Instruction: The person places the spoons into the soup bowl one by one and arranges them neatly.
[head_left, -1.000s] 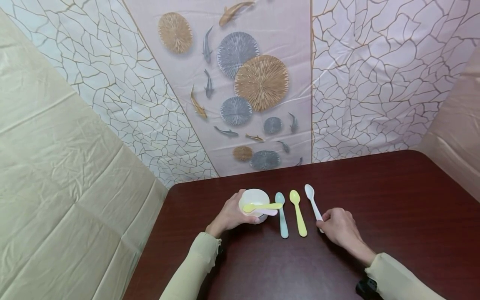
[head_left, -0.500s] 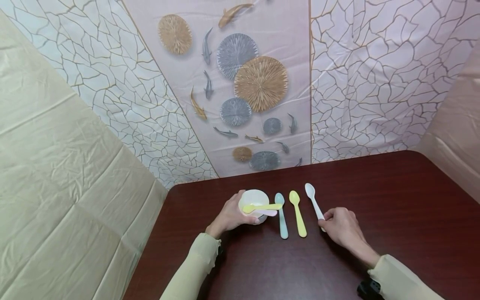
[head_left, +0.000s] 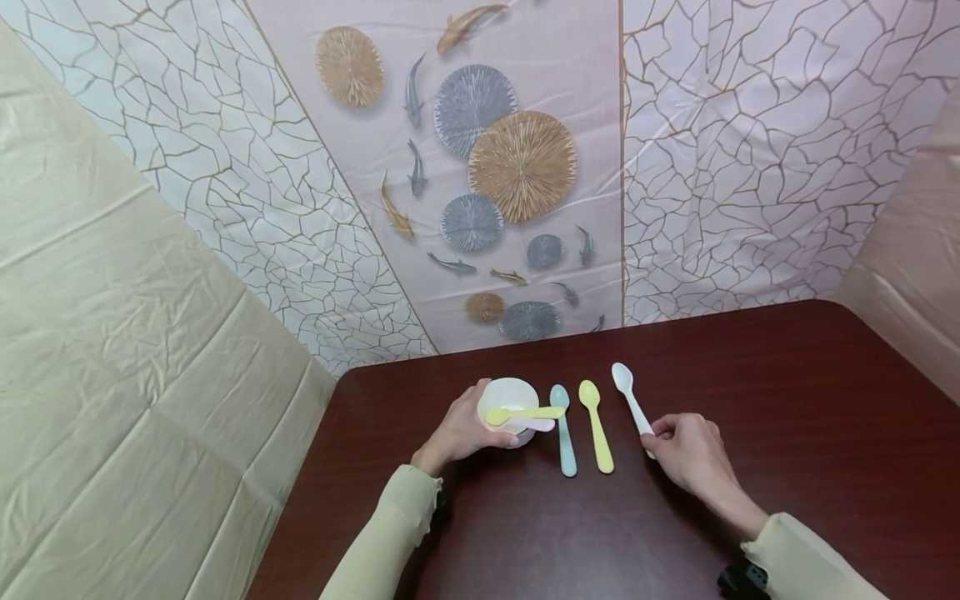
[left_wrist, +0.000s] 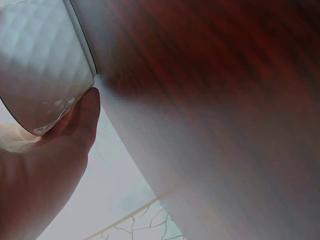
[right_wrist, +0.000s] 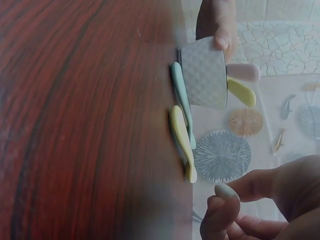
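My left hand [head_left: 467,427] grips a small white bowl [head_left: 512,392] from its left side, thumb at the near side. In the left wrist view the bowl's [left_wrist: 42,55] diamond-patterned wall shows beside the fingers. A yellow spoon [head_left: 536,412] and a pale pink spoon [head_left: 538,424] lie in the bowl, handles sticking out over the rim to the right. My right hand [head_left: 688,450] pinches the handle end of a white spoon [head_left: 632,400], whose head points away; in the right wrist view the white handle tip [right_wrist: 226,191] shows between thumb and fingers.
Between the hands a light blue spoon [head_left: 566,442] and another yellow spoon [head_left: 600,433] lie side by side on the dark red-brown table [head_left: 525,533]. The bowl's spoon handles overhang the blue spoon. A patterned cloth wall [head_left: 697,167] stands behind the table's far edge.
My right hand has shifted slightly to the right and away from me, carrying the white spoon with it. The left hand, the bowl and the other spoons stay where they were.
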